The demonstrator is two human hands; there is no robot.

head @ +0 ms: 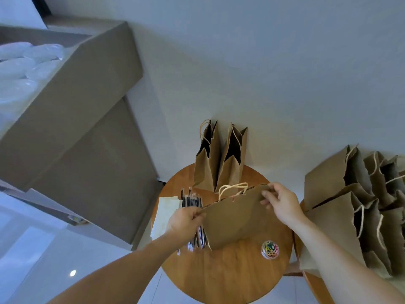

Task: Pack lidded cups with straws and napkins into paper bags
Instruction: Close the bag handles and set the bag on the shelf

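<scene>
Held bag (234, 218) hides the straws' (192, 202) middles.

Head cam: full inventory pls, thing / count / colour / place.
held paper bag: 1, brown, cream handles, over the table centre, gripped at both top corners
standing paper bags: 2, brown, open, far edge of the table by the wall
paper bags at right: several, exact count unclear, brown, clustered at the right on a second surface
straws: a bundle, black, wrapped, left part of the table, partly under the left hand
napkins: a stack, white, table's left edge
paper clip tub: 1, clear with multicoloured clips, near right of the table
round table: 1, wood brown, centre
cardboard boxes: 2, brown, stacked at left; upper one holds clear plastic items
left hand: 1, pinching the bag's left corner
right hand: 1, pinching the bag's right corner
</scene>
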